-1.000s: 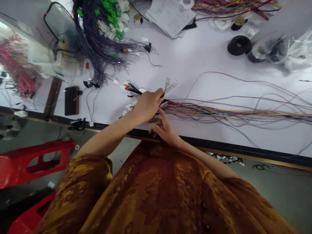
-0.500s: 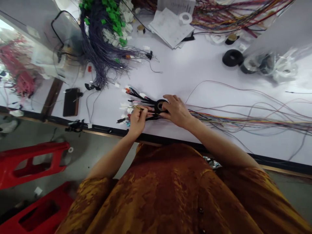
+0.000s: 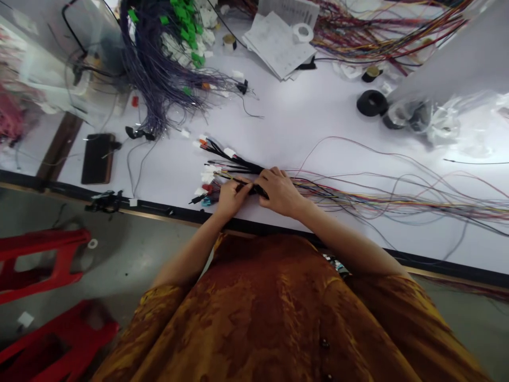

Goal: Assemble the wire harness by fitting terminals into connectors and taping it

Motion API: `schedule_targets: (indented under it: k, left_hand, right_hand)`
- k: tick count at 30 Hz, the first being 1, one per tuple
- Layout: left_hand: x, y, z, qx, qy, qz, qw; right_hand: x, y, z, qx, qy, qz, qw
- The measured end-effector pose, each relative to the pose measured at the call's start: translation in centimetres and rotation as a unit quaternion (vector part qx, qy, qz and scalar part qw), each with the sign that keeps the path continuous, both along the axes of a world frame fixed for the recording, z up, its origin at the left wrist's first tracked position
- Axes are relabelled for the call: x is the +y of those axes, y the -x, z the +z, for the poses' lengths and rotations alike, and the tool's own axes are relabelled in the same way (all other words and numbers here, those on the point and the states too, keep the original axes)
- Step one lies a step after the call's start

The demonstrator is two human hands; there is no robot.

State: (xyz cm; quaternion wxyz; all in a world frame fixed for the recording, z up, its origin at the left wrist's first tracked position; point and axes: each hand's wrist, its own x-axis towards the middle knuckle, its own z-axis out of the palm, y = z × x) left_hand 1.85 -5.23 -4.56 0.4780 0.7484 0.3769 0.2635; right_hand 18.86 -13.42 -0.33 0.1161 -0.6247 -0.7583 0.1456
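A wire harness lies along the near side of the white table, its black-wrapped branches (image 3: 242,163) fanning out to the left. White, orange and blue connectors (image 3: 207,178) tip those branches. My left hand (image 3: 230,200) is closed on thin wires of the harness, thumb and fingers pinched together. Right beside it, my right hand (image 3: 281,193) curls over the junction, gripping a black tape roll (image 3: 261,191) that is mostly covered by the fingers. Loose coloured wires (image 3: 382,197) trail off to the right from under this hand.
Purple wires (image 3: 149,90) with green connectors heap at the back left, near a dark phone (image 3: 97,159). Papers (image 3: 278,45) lie at the back. Another black tape roll (image 3: 371,103) sits at right beside plastic bags. Red stools (image 3: 47,260) stand on the floor at left.
My right hand has turned the tape roll down; its ring, face-up before, is now mostly hidden. Both hands have drawn together over the harness. The view has shifted slightly.
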Motion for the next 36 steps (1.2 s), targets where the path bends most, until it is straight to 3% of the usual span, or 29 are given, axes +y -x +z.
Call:
schedule_targets:
  k: [4,9,12,14,15,16,18,19,23,25,27,31,36]
  left_hand:
    - [0.5,0.3,-0.2,-0.019,-0.031,-0.072,0.997]
    - [0.3,0.2,-0.5,-0.004,-0.038,-0.038,0.999]
    - [0.7,-0.1,-0.6,0.006,-0.023,0.015,1.000]
    - [1.3,-0.1,-0.6,0.019,0.024,0.041,0.999]
    - [1.6,0.0,-0.5,0.021,0.055,0.037,0.998]
    - [2.0,0.1,-0.3,0.021,0.083,0.020,0.996]
    - [2.4,0.5,0.0,0.010,0.118,-0.034,0.992]
    - [2.5,0.7,0.2,0.002,0.125,-0.054,0.991]
    - [2.2,1.0,0.5,0.007,0.140,-0.040,0.989]
    - [2.0,0.8,0.6,0.015,0.136,-0.020,0.990]
    - [1.8,0.5,0.8,0.001,0.134,-0.012,0.991]
    - [1.3,-0.1,1.4,-0.033,0.142,0.018,0.989]
    - [1.2,-1.2,1.9,-0.026,0.134,0.070,0.988]
  right_hand:
    - [0.7,0.4,-0.6,0.007,-0.001,-0.025,1.000]
    - [0.9,1.3,-1.2,-0.022,-0.020,-0.021,0.999]
    - [-0.6,3.7,-0.2,-0.029,-0.043,0.086,0.995]
    - [-1.2,5.1,0.9,0.000,-0.061,0.188,0.980]
    - [-1.0,5.2,1.4,0.008,-0.064,0.204,0.977]
    - [-0.2,4.8,1.7,0.010,-0.064,0.183,0.981]
    - [2.6,2.4,1.8,-0.041,-0.026,-0.013,0.999]
    - [4.4,0.6,1.5,-0.055,-0.020,-0.070,0.996]
    - [9.5,-6.0,-0.2,-0.029,-0.009,-0.205,0.978]
    - [9.3,-6.7,-0.6,-0.006,-0.057,-0.202,0.978]
    - [7.3,-5.4,-0.6,0.044,-0.093,-0.144,0.984]
    - [2.3,-1.3,-0.9,0.099,-0.030,-0.041,0.994]
    - [0.9,1.2,-2.1,0.018,-0.028,-0.092,0.995]
